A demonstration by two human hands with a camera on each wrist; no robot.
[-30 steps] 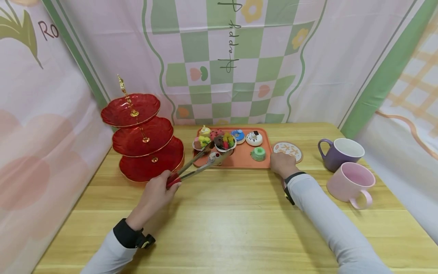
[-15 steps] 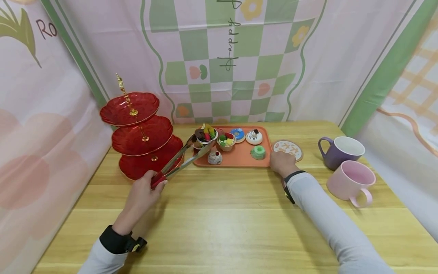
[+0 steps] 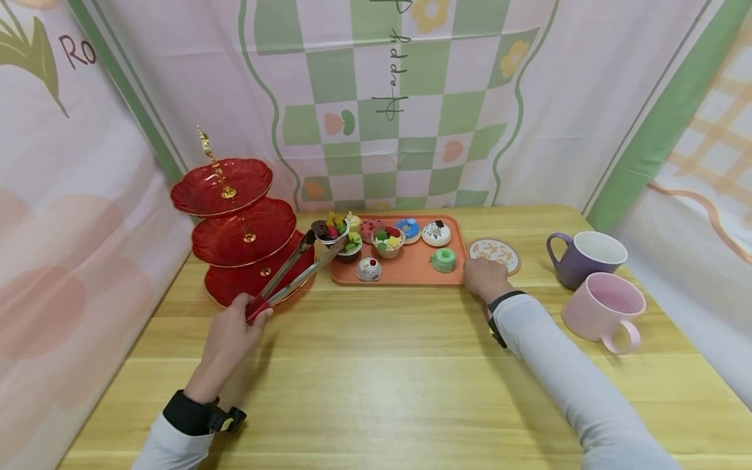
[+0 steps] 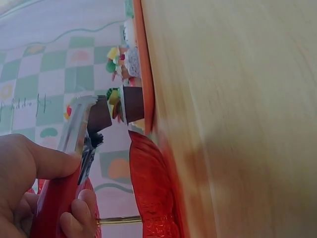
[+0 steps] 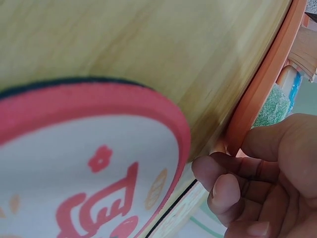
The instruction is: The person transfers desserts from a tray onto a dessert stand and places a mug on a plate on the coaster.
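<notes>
My left hand point(image 3: 230, 336) holds tongs point(image 3: 256, 309) by their red handle. Between the metal tips is a fruit-topped cupcake point(image 3: 330, 226), raised over the left end of an orange tray point(image 3: 411, 271); in the left wrist view its dark cup point(image 4: 100, 115) shows between the tips. At the tray's right edge, my right hand point(image 3: 486, 279) pinches the rim, thumb above and fingers curled at the side, as the right wrist view shows. Left on the tray are more cupcakes, a white cherry-topped cake point(image 3: 369, 269), a blue donut point(image 3: 408, 229), a white donut point(image 3: 437, 233) and a green cake point(image 3: 443, 260).
A three-tier red stand point(image 3: 243, 235) with a gold post stands left of the tray, its bottom plate close to the tongs. Right of the tray lies a round coaster point(image 3: 501, 253); a second coaster point(image 5: 114, 163) is below my right wrist. Purple point(image 3: 578, 271) and pink mugs point(image 3: 596, 313) stand further right.
My left hand has moved left with the tongs, carrying the cupcake from above the tray's middle-left to its left end, near the stand. My right hand stays at the tray's edge.
</notes>
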